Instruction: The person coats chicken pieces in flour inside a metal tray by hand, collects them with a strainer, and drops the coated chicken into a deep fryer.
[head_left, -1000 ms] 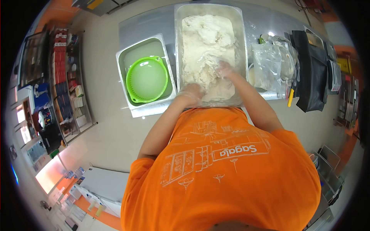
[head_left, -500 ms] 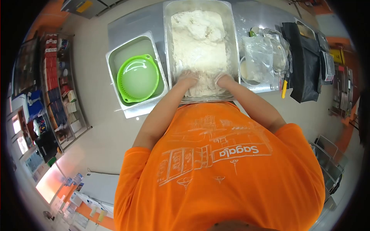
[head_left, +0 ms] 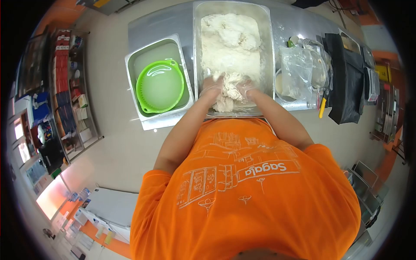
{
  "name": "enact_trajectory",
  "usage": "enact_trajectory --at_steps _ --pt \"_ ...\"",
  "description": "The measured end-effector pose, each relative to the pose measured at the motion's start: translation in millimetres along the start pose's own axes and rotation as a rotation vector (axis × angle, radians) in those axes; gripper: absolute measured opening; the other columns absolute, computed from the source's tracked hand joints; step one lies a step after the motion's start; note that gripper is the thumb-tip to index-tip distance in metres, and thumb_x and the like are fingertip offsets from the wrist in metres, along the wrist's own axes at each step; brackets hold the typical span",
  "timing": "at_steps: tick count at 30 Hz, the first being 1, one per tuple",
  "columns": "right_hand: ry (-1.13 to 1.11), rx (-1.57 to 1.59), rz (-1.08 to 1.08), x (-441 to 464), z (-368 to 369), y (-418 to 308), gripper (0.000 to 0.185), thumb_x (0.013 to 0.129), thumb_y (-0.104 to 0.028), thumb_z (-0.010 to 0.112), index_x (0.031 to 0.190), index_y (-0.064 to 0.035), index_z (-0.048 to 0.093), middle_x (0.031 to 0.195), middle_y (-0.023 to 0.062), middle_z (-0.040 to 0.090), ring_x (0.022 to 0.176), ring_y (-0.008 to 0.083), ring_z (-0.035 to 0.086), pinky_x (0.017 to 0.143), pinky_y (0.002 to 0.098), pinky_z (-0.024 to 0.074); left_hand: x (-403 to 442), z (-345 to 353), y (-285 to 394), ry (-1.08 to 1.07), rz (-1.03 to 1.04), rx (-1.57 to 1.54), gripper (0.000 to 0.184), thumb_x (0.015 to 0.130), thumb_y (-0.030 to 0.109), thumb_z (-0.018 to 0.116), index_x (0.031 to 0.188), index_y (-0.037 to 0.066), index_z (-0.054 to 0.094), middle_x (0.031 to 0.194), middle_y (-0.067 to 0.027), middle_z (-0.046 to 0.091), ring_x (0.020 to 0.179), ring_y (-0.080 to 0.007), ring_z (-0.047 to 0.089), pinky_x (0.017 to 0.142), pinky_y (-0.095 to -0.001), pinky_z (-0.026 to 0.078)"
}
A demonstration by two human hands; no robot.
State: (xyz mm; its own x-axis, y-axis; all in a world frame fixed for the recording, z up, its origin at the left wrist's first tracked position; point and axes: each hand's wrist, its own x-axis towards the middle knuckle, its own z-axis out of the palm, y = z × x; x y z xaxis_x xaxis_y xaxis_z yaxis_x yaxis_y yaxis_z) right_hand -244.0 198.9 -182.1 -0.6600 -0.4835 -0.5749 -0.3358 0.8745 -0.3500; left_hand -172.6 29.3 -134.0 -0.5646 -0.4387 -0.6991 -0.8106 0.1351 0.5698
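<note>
A deep metal tray [head_left: 269, 60] holds pale flour [head_left: 229, 58] with rough, lumpy dough in it. At the tray's near end, my left hand [head_left: 211, 85] and my right hand [head_left: 248, 86] press in from either side on a shaggy clump of dough [head_left: 233, 86]. Both hands seem to wear thin clear gloves dusted with flour. The fingers curl round the clump and are partly buried, so their tips are hidden.
To the left, a smaller metal pan [head_left: 130, 73] holds a bright green strainer [head_left: 182, 82] in cloudy liquid. On the right lie a clear plastic bag [head_left: 295, 65], a yellow-handled tool [head_left: 322, 107] and a black bag [head_left: 345, 82]. The steel table [head_left: 164, 21] carries everything.
Both hands have risen out of the flour with a clump of dough gathered between them. Earlier they were sunk in the mixture and farther apart. The whole view has shifted slightly.
</note>
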Motion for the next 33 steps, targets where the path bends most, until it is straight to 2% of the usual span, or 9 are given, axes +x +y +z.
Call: enact_trajectory --at_steps 4,7,10,15,19,23,27,30,33 --pt "-0.154 -0.586 -0.255 -43 -90 -31 0.046 0.093 -0.030 0.051 0.135 -0.0113 0.051 0.126 0.0203 0.058 0.114 0.0308 0.058 0.099 0.0389 0.0440 22 -4 -14 0.013 0.350 0.332 0.050 0.088 0.034 0.060 0.122 -0.002 0.055 0.124 -0.0237 0.058 0.120 -0.0361 0.053 0.100 -0.0427 0.043" --pt "-0.218 -0.144 -0.207 -38 -96 -38 0.051 0.094 -0.032 0.051 0.141 -0.0126 0.044 0.135 0.0172 0.053 0.119 0.0272 0.055 0.103 0.0376 0.0406 4 5 -26 0.052 0.542 0.830 0.039 0.083 0.027 0.064 0.102 -0.007 0.064 0.110 -0.0233 0.064 0.110 -0.0375 0.058 0.096 -0.0430 0.044" --pt "-0.205 0.365 -0.304 11 -78 -14 0.053 0.096 -0.031 0.052 0.145 -0.0144 0.040 0.140 0.0151 0.049 0.123 0.0231 0.052 0.106 0.0358 0.0385 -46 -24 -2 -0.160 0.485 0.727 0.032 0.083 0.026 0.063 0.096 -0.004 0.067 0.107 -0.0240 0.065 0.106 -0.0364 0.060 0.093 -0.0424 0.047" --pt "-0.148 0.199 -0.584 113 -16 19 0.047 0.096 -0.032 0.052 0.140 -0.0160 0.047 0.130 0.0137 0.057 0.114 0.0220 0.056 0.098 0.0362 0.0437 -65 -45 -5 -0.530 0.825 0.998 0.038 0.093 0.032 0.053 0.106 -0.001 0.066 0.114 -0.0229 0.062 0.111 -0.0372 0.058 0.096 -0.0433 0.045" --pt "-0.244 -0.251 -0.617 57 3 -8 0.040 0.096 -0.035 0.051 0.132 -0.0169 0.057 0.120 0.0125 0.063 0.108 0.0222 0.059 0.091 0.0369 0.0475 -88 -86 46 -0.477 0.698 0.822 0.049 0.098 0.037 0.044 0.123 -0.003 0.056 0.132 -0.0237 0.052 0.125 -0.0372 0.047 0.105 -0.0428 0.037" --pt "-0.409 0.126 -0.350 -17 -53 -22 0.038 0.091 -0.027 0.051 0.126 -0.0137 0.060 0.119 0.0123 0.063 0.107 0.0245 0.060 0.087 0.0387 0.0501 -24 -46 46 -0.030 0.514 0.643 0.058 0.099 0.043 0.038 0.130 -0.004 0.050 0.141 -0.0228 0.044 0.132 -0.0372 0.040 0.109 -0.0429 0.033" --pt "-0.291 -1.062 -0.559 -4 -71 6 0.039 0.090 -0.025 0.050 0.126 -0.0142 0.060 0.119 0.0153 0.062 0.110 0.0275 0.060 0.088 0.0398 0.0502 23 -6 30 -0.044 0.495 0.987 0.059 0.101 0.044 0.030 0.136 0.001 0.046 0.140 -0.0208 0.046 0.128 -0.0372 0.045 0.108 -0.0451 0.035" --pt "-0.368 -0.505 -0.064 -12 -54 12 0.037 0.092 -0.029 0.047 0.121 -0.0105 0.062 0.115 0.0191 0.063 0.110 0.0304 0.060 0.090 0.0393 0.0493 10 -2 28 -0.403 0.434 1.001 0.053 0.102 0.037 0.024 0.146 0.011 0.037 0.142 -0.0187 0.046 0.128 -0.0375 0.046 0.106 -0.0457 0.037" --pt "-0.247 -0.308 -0.229 -38 -8 21 0.037 0.092 -0.030 0.047 0.113 -0.0043 0.063 0.115 0.0205 0.062 0.109 0.0315 0.059 0.091 0.0376 0.0482 44 21 -27 -0.435 0.400 0.839 0.049 0.103 0.032 0.026 0.145 0.011 0.039 0.143 -0.0181 0.044 0.127 -0.0362 0.047 0.105 -0.0440 0.038"
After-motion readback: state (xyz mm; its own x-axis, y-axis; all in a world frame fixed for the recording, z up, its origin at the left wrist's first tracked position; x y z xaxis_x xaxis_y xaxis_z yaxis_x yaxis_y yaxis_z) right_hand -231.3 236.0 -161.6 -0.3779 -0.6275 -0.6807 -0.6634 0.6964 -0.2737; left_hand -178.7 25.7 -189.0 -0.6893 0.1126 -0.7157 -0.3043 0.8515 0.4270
